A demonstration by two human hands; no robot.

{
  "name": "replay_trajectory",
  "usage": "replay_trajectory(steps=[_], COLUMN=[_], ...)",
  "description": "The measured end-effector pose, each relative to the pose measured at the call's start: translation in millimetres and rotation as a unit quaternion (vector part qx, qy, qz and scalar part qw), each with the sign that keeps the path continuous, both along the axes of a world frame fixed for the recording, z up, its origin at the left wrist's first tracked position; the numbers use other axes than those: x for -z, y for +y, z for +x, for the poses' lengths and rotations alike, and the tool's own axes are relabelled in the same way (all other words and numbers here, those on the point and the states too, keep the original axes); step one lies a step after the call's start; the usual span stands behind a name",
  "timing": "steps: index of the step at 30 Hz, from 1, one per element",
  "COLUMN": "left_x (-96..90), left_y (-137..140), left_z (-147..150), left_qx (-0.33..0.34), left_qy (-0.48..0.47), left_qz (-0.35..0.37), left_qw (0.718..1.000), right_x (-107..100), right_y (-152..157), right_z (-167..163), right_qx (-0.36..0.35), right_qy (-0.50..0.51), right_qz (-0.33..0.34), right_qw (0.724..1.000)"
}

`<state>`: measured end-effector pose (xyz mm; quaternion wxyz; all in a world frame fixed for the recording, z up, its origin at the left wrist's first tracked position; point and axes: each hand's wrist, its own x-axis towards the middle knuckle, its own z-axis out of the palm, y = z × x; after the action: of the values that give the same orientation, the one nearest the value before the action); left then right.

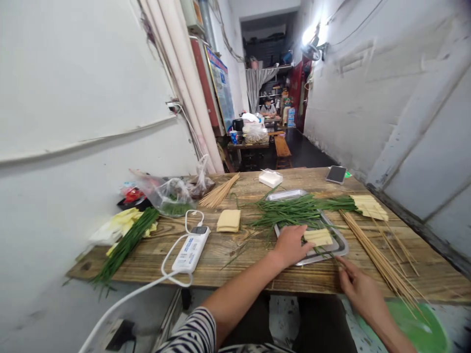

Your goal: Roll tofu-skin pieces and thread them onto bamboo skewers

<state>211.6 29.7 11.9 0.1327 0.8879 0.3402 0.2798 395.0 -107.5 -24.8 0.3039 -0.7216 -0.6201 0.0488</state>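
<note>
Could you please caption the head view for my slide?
Left hand at a pale sheet, right hand by metal tray bearing green stalks.

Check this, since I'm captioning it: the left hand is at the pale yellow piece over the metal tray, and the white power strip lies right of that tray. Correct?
Not quite: the head view shows the white power strip left of the metal tray, not right. The rest stands.

Wearer's clothing and limbs. The left sleeve (196, 331), short, bears narrow alternating dark and white stripes and ends in a plain edge; the left forearm (245, 294) below is bare. The left hand (294, 242) and right hand (355, 279) are ungloved. The trousers (320, 323) are dark and appear unpatterned.
</note>
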Motion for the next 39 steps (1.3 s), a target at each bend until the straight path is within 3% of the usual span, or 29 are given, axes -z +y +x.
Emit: replay_trajectory(steps=[2, 5, 8, 11, 15, 19, 24, 33, 35, 39], left_x=[-5.6, -6.4, 8.1, 28.5, 39.7, 33.4, 26.9, 25.2, 25.9, 27.2], left_y=[8.4, 20.6, 20.2, 7.9, -4.1, -6.2, -8.8, -9.2, -9.2, -8.7], left_z=[-33.7, -109.5, -179.4, -211.5, -208.3, -201.2, -202.4, -197.8, -197.8, -199.2], left_qx=[-0.024, -0.166, -0.298, -0.319, -0.332, -0.294, -0.304, -0.29, -0.295, -0.299], left_qy=[-0.021, -0.072, -0.101, -0.121, -0.154, -0.177, -0.191, -0.188, -0.187, -0.192], left_qz=[0.042, 0.126, 0.169, 0.151, 0.119, 0.074, 0.026, 0.012, 0.011, 0.016], left_qw=[0.999, 0.975, 0.934, 0.928, 0.923, 0.936, 0.933, 0.938, 0.937, 0.935], right_x=[-11.1, -41.0, -67.8, -73.5, -55.0, -35.0, -28.6, -49.7, -53.8, -67.6], right_y=[1.1, 4.8, 33.0, 94.1, 182.6, 225.1, 236.1, 240.4, 243.2, 254.8], right_z=[11.8, 4.9, -47.8, -131.1, -217.1, -239.1, -231.8, -238.3, -241.1, -237.3], right_qx=[0.009, 0.004, -0.07, -0.231, -0.358, -0.407, -0.44, -0.446, -0.428, -0.304], right_qy=[-0.087, -0.213, -0.211, -0.095, -0.039, -0.047, -0.042, -0.123, -0.091, 0.118], right_qz=[-0.011, 0.052, 0.149, 0.177, 0.142, 0.105, 0.099, 0.041, 0.03, 0.028], right_qw=[0.996, 0.976, 0.964, 0.952, 0.922, 0.906, 0.892, 0.886, 0.899, 0.945])
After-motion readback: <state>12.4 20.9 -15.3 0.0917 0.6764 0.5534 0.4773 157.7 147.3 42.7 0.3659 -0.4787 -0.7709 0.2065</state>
